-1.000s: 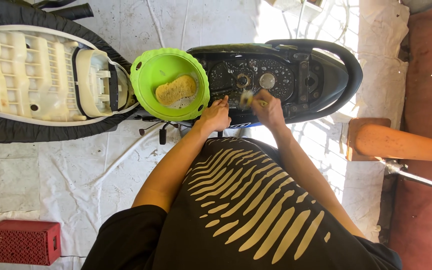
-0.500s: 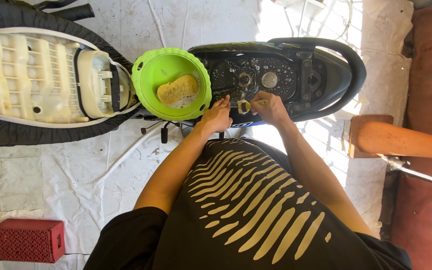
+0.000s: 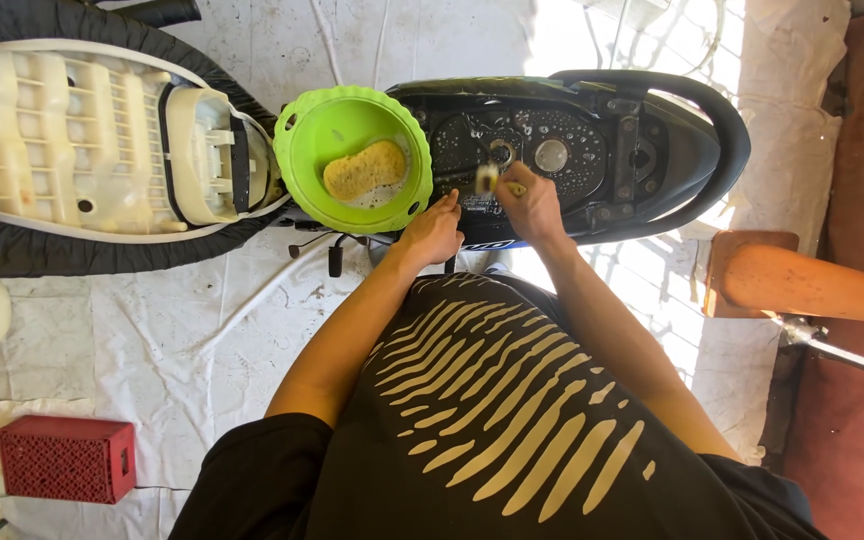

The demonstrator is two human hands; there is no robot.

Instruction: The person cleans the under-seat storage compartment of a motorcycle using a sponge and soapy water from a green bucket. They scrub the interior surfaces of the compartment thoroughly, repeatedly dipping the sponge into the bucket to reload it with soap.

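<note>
- The right hand is closed around a small pale brush, its head blurred, pressed on the wet black scooter body near the middle of that panel.
- The brush sits just beside a round metal cap, in a patch of suds and water drops.
- The left hand rests at the near edge of the scooter body, fingers curled loosely and one pointing forward; it holds nothing that shows.
- A green bowl stands at the left end of the scooter body, touching it, just ahead of the left hand.
- A yellow sponge lies in the bowl, with a little soapy water beside it.
- Left of the bowl an upturned seat shows its cream plastic underside, rimmed in black.
- A white sheet covers the ground beneath.
- A red box lies at the sheet's near left corner, well apart from both hands.
- A wooden post lies at the right edge.
</note>
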